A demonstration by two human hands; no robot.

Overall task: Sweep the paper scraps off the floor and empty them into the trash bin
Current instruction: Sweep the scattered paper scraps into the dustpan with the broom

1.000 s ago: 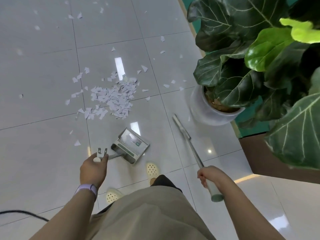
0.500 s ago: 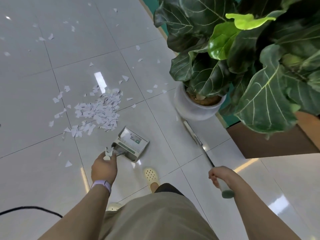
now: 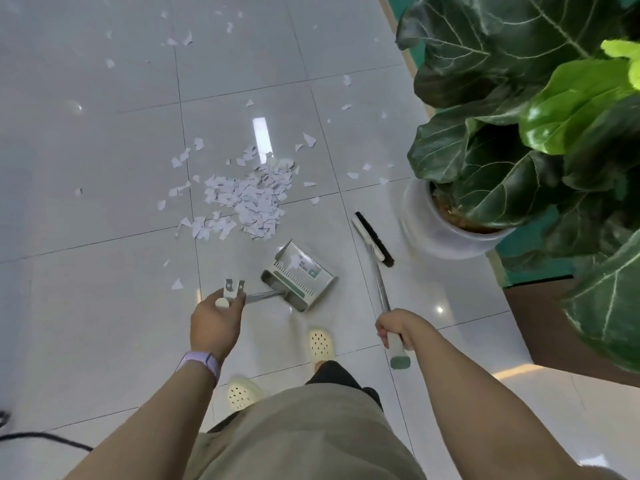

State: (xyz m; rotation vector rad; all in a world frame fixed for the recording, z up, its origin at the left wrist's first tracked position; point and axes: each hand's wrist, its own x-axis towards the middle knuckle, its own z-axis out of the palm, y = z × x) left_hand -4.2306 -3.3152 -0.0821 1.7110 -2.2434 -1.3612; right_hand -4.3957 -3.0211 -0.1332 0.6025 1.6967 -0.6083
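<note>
Nearest the body, the left hand (image 3: 215, 322) is curling its fingers round the top of the dustpan handle (image 3: 254, 296), while the right hand (image 3: 398, 326) is wrapping tightly round the grip of the broom (image 3: 380, 289), fingers closed on the shaft. Just ahead of the cream clogs, the metal dustpan (image 3: 298, 277) is resting on the tiled floor (image 3: 86, 278), its open mouth facing up and left toward the scraps. To its right the broom head (image 3: 373, 239) is sitting on the floor, its long bristle edge running diagonally, near the white plant pot (image 3: 446, 230). The main heap of paper scraps (image 3: 249, 199) is lying just beyond the dustpan's mouth and left of the broom head, so the brush probably needs swinging behind the heap before drawing toward the pan. Farther out, stray scraps are lying scattered across the tiles. No trash bin is showing.
</note>
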